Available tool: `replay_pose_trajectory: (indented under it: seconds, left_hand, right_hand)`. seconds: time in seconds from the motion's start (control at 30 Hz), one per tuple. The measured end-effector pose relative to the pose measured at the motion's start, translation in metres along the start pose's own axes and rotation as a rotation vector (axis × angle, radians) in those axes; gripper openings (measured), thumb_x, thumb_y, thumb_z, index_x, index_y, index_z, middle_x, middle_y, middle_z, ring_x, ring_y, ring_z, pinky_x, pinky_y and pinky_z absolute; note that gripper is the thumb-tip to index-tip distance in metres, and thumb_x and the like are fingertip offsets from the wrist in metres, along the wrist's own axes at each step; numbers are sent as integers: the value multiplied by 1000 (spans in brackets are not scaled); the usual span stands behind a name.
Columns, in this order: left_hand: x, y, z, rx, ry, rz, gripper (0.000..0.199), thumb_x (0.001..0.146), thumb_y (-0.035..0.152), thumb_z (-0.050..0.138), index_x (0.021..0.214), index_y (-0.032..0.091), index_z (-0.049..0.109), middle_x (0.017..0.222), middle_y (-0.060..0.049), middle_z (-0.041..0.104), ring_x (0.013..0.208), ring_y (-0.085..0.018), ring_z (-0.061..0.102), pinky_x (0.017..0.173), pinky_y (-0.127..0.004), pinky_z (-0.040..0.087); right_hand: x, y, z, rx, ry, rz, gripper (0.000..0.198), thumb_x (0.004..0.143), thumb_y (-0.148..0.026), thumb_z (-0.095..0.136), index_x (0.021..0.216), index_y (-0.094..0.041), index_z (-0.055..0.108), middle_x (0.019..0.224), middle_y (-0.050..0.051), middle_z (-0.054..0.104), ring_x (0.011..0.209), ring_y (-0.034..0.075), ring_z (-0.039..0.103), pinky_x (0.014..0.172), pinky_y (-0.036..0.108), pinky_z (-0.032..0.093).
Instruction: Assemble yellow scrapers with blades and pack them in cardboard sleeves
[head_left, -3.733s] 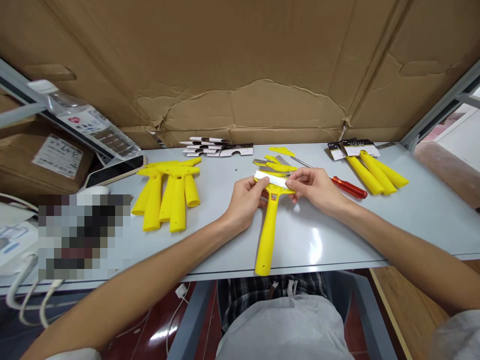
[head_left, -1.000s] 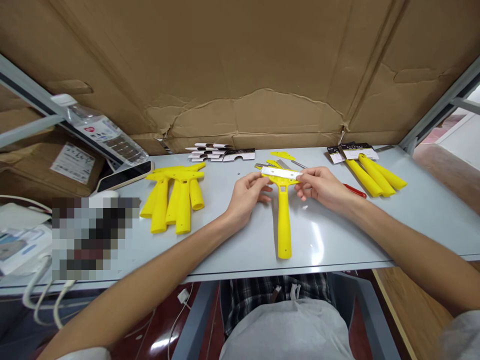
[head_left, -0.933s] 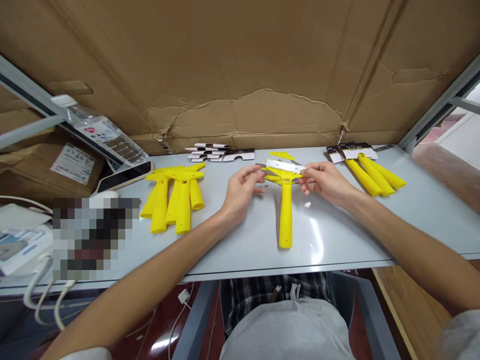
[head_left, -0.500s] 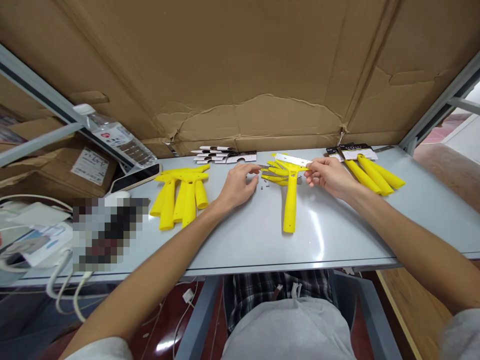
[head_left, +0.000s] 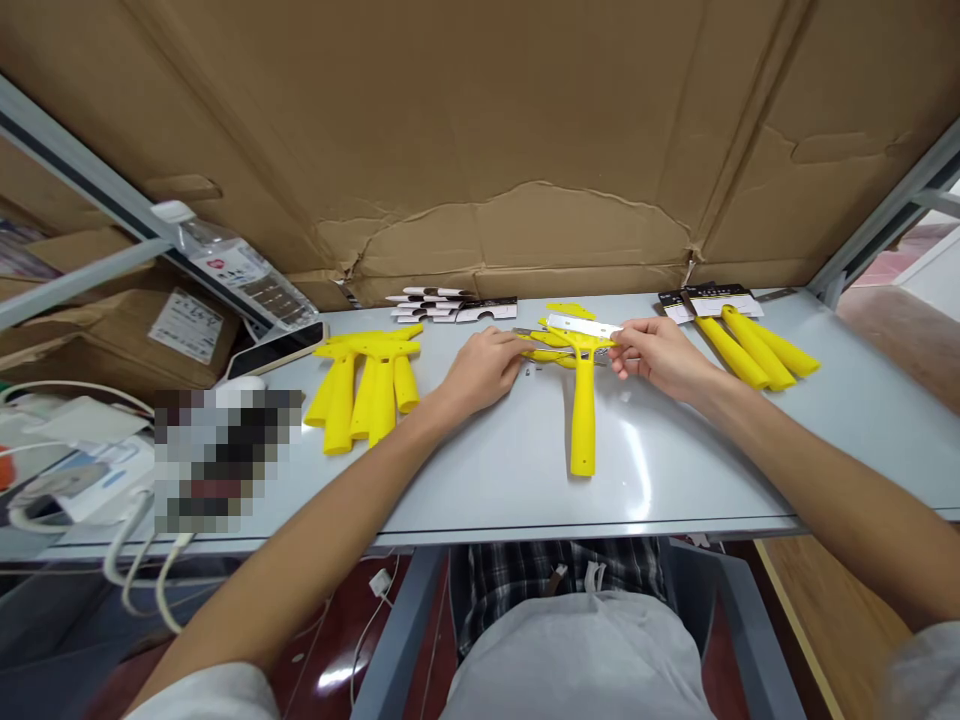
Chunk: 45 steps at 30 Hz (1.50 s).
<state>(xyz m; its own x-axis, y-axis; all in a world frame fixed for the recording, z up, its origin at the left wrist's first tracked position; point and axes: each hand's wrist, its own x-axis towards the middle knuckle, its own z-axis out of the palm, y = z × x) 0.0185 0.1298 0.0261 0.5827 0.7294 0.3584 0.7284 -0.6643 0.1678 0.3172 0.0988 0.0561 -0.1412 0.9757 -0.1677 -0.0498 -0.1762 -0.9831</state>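
A yellow T-shaped scraper [head_left: 583, 415] lies with its handle toward me, a silver metal blade [head_left: 581, 326] along its head. My right hand [head_left: 651, 352] pinches the right end of this head between thumb and fingers. Behind and left of the head is a small pile of yellow plastic pieces and metal strips [head_left: 553, 354]. My left hand [head_left: 484, 368] is at the pile's left end, its fingers bunched; whatever the fingertips hold is hidden. Tiny screws [head_left: 528, 372] lie on the table just right of that hand.
Several yellow T-shaped handles [head_left: 340, 405] lie to the left. Folded cards [head_left: 457, 306] sit against the cardboard [head_left: 487, 240]. On the right are yellow-handled scrapers [head_left: 754, 350] with black-and-white cards [head_left: 709, 300]. A phone [head_left: 276, 350], bottle [head_left: 240, 265] and cables [head_left: 120, 560] occupy the left side.
My left hand has moved slightly right and its fingers have closed together over the pile's left end. My right hand still pinches the scraper head; the handle's end is slightly nearer me.
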Motion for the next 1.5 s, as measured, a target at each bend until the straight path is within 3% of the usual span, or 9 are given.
replay_pose_trajectory:
  seconds: [0.13,0.27,0.37,0.47,0.6,0.83,1.1,1.33,1.5]
  left_hand:
    - [-1,3,-8,26,24,-57,34,101,26,54,123,22,80,114,-12,81,109,-33,69,102,-52,54]
    - [0,8,-2,-35,75,-5,41,103,27,54,138,20,73,140,-14,73,130,-33,64,111,-52,52]
    - [0,9,4,-49,-4,70,42,106,26,48,141,21,71,152,-13,67,139,-32,61,115,-53,49]
    - [0,9,3,-25,-43,63,38,106,27,48,130,23,77,142,-13,73,131,-33,65,112,-53,50]
    - [0,7,-6,0,5,-17,31,103,30,53,118,20,79,119,-14,77,115,-34,68,106,-53,52]
    - [1,4,6,-90,16,33,45,103,17,47,141,24,70,146,-10,71,133,-31,64,111,-50,50]
    - [1,6,3,48,15,-6,51,95,9,49,138,21,74,122,-14,77,115,-34,66,99,-50,50]
    - [1,7,-10,23,204,-100,37,97,15,53,123,21,79,115,-12,81,111,-35,63,101,-53,49]
    - [2,-1,-13,-162,350,-203,53,95,13,53,145,22,66,121,-10,77,105,-27,67,100,-47,54]
  right_hand:
    - [0,0,1,-3,8,10,9,89,-17,67,87,-9,65,82,14,69,60,13,65,54,24,55]
    - [0,1,2,-2,-2,17,11,89,-18,69,91,-8,66,82,13,69,60,12,65,52,23,53]
    - [1,2,2,1,-2,19,14,87,-20,73,91,-8,66,82,13,70,60,12,65,52,22,52]
    - [1,3,1,2,-1,16,14,87,-20,72,89,-9,65,81,13,70,60,12,65,51,22,52]
    - [0,2,1,12,-10,17,13,87,-20,72,89,-9,66,81,13,69,60,12,64,51,23,52]
    - [0,3,3,20,-11,29,15,87,-20,75,90,-9,65,82,13,70,59,12,64,52,23,52]
    - [-1,3,5,23,-13,41,12,86,-18,70,88,-9,65,82,13,69,59,13,64,51,24,52]
    - [0,5,4,29,-18,40,15,84,-20,73,90,-9,66,80,12,69,59,13,64,51,24,52]
    - [0,6,4,31,-23,50,15,84,-20,74,91,-8,66,82,12,69,60,13,64,52,25,53]
